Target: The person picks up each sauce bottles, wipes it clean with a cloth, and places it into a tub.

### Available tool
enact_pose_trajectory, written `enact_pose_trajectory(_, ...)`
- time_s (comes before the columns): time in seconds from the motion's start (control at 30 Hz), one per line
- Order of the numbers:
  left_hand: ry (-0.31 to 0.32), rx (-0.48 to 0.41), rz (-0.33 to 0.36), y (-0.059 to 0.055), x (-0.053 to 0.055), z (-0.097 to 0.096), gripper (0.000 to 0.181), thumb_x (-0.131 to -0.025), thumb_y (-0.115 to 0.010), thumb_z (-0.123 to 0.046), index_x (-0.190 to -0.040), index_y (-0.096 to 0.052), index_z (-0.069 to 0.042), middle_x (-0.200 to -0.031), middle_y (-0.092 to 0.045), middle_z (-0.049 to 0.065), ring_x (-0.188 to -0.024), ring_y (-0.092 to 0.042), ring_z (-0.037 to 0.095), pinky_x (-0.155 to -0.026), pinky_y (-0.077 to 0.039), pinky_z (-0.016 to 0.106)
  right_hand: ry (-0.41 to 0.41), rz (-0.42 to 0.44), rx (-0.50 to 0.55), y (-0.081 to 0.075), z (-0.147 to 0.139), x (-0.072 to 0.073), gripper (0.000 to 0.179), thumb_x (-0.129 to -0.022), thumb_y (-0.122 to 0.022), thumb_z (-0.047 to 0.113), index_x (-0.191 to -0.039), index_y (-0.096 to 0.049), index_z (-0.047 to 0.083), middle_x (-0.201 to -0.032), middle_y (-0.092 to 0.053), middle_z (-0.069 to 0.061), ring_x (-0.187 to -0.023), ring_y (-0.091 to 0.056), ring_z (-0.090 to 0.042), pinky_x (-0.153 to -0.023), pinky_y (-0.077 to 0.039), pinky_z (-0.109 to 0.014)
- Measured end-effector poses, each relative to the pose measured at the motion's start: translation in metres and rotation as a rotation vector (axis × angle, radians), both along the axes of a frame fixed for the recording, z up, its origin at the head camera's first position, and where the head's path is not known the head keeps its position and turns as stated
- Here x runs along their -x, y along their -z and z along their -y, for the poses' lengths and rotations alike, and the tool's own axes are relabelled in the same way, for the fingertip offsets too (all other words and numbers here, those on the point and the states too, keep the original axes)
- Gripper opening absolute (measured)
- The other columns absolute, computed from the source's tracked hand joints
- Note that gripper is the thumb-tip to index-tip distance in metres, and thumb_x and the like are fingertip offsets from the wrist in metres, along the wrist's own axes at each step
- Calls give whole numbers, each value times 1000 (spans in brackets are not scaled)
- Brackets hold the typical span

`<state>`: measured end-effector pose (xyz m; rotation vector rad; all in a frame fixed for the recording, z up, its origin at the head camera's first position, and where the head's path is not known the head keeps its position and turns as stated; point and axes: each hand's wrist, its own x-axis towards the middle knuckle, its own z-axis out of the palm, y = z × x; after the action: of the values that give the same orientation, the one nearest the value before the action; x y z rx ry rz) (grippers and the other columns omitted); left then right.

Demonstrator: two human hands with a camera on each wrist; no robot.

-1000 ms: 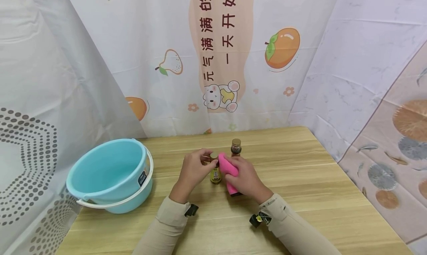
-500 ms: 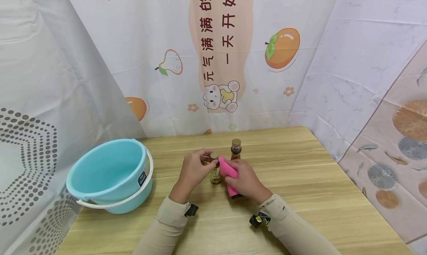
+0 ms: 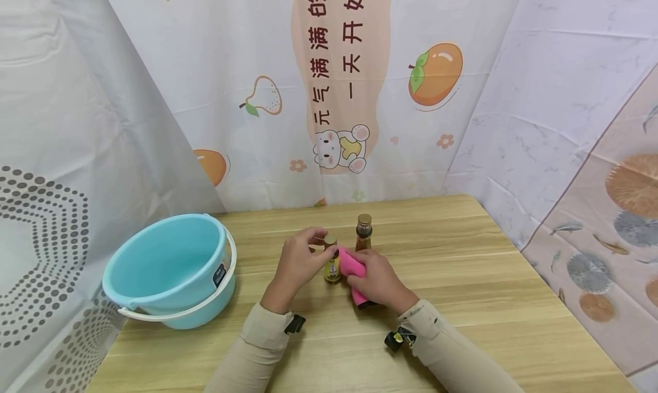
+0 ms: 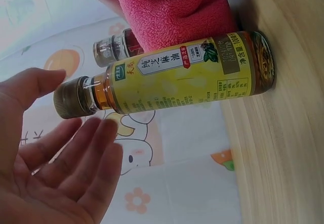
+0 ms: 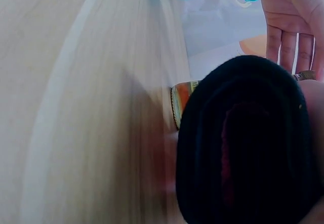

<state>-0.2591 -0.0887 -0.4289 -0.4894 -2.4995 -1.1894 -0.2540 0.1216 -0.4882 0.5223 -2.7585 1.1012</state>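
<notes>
A small sesame oil bottle point(image 4: 182, 75) with a yellow label and a gold-brown cap stands upright on the table. My left hand point(image 3: 302, 261) is at its top, with the thumb on the cap point(image 4: 71, 97) and the fingers curved close below the cap and neck. From the right side, my right hand point(image 3: 379, 276) grips a folded pink cloth point(image 3: 352, 266), which lies against the bottle's side. Its dark folded end point(image 5: 243, 138) fills much of the right wrist view. Just behind stands a second bottle point(image 3: 364, 233), dark with a gold cap, partly hidden by the right hand.
A light blue bucket point(image 3: 164, 250) with a white handle point(image 3: 180, 315) stands at the table's left. The wooden table point(image 3: 462, 279) ends at a printed curtain point(image 3: 257, 153) at the back, and more curtain hangs on both sides.
My right hand has slid the pink cloth slightly down the bottle's side, towards me. More of the rear bottle's neck shows. My left hand has stayed at the cap, its fingers shifting slightly.
</notes>
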Motion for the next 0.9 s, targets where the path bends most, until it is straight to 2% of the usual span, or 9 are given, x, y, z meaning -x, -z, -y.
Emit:
enact_pose_trajectory(0.13,-33,6,-20,0,0,-1,35,-87,-86,-36,-111,-74,-15,-106,-75,2,-92,-74,14,-71,-62,29,-2,-2,2,0,-1,0,61,-82,-78,18,-141,-66,17,-130,-67,-15,-83,-60,-16,-66,-53,-28)
enact_pose_trajectory(0.37,-31,-17,-13,0,0,-1,28,-86,-86,-33,-105,-75,-16,-96,-75,1,-80,-74,10,-60,-59,25,-2,-22,-7,-2,-2,0,60,-83,-78,19,-141,-66,16,-131,-67,-13,-87,-60,-16,-69,-53,-29)
enact_pose_trajectory(0.6,-21,-10,-20,1,-1,0,31,-87,-86,-32,-109,-76,-13,-98,-77,2,-79,-75,11,-63,-61,26,5,-53,16,-7,-1,-2,63,-82,-77,19,-143,-64,18,-132,-66,-11,-96,-61,-20,-74,-54,-32)
enact_pose_trajectory(0.9,-8,-17,-23,2,0,0,28,-88,-85,-27,-111,-76,-13,-100,-76,0,-86,-77,11,-70,-63,24,2,-99,57,-18,-1,-6,63,-83,-75,18,-145,-62,19,-133,-66,-10,-95,-62,-20,-73,-54,-30)
